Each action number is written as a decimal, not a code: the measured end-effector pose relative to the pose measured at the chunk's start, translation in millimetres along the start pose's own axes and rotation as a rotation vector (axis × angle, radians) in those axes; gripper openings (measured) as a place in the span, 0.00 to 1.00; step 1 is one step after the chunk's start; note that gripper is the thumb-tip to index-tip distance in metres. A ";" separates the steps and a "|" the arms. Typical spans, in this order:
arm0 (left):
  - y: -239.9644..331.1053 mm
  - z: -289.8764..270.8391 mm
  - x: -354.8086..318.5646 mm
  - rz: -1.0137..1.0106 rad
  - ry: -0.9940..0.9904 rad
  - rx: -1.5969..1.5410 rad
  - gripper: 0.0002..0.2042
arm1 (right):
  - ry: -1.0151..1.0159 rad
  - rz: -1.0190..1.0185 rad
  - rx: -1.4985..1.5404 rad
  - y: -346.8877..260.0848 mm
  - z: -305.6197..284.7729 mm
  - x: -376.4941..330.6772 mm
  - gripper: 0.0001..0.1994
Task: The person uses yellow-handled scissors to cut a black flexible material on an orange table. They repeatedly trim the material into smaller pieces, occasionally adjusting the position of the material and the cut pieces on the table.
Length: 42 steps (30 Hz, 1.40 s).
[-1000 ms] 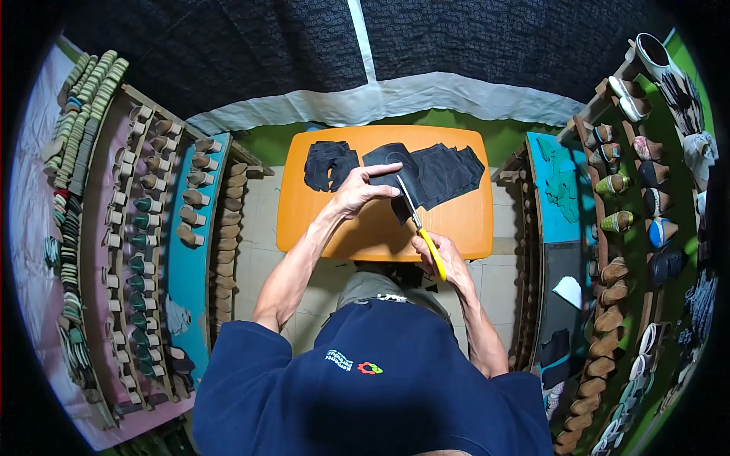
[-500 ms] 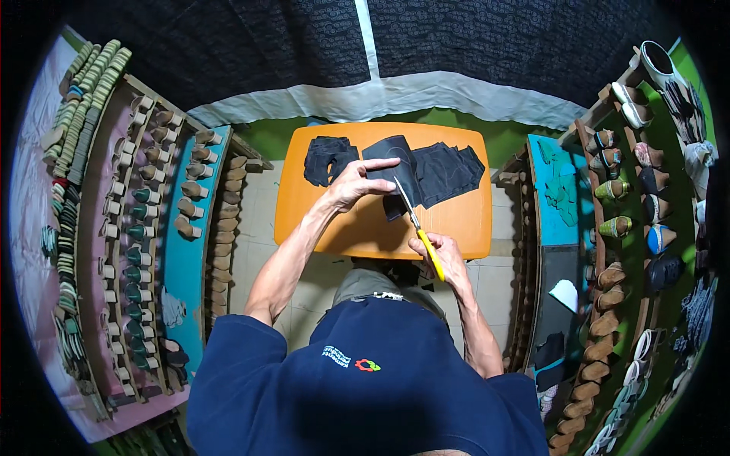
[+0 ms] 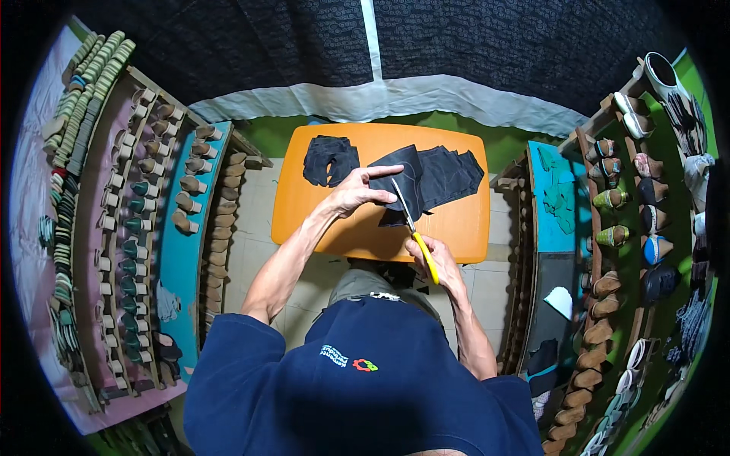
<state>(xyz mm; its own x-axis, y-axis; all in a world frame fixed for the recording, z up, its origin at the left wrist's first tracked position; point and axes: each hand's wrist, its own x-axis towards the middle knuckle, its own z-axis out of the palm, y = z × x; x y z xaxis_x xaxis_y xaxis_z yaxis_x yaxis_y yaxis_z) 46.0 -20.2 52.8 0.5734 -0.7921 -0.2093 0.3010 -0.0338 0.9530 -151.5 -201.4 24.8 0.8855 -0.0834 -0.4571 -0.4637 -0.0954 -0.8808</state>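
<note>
Head view: left hand [image 3: 354,192] held black cloth [image 3: 409,163], seemingly light, limp, best gripped at its edge. Right hand [image 3: 443,264] grasped scissors [image 3: 423,251].

Navy shirt [image 3: 365,387]; small white lettering [image 3: 334,357] in stacked lines; red-and-green gear-like emblem [image 3: 365,365] just right of it

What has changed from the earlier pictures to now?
The held black piece shifted: its far edge slightly right, its lower flap leftward. Nothing was released. The left hand keeps the piece, the right hand the yellow-handled scissors; the black piles stay on the table.
</note>
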 end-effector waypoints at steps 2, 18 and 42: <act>-0.3 0.6 -0.4 -0.002 0.002 -0.004 0.33 | -0.011 0.042 0.036 -5.3 -1.7 -4.5 0.25; 9.3 -11.4 5.8 -0.061 -0.048 0.007 0.28 | -0.075 0.059 0.055 -15.4 -6.9 -8.2 0.23; 17.6 -17.7 10.9 -0.132 -0.097 0.041 0.28 | -0.148 0.022 0.143 -2.0 -11.9 1.4 0.24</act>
<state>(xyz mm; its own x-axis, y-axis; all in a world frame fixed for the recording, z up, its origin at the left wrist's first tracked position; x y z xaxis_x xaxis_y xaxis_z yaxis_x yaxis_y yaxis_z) 71.0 -18.6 63.4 0.4535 -0.8343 -0.3134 0.3365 -0.1652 0.9271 -149.7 -213.1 27.4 0.8746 0.0634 -0.4806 -0.4837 0.0474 -0.8740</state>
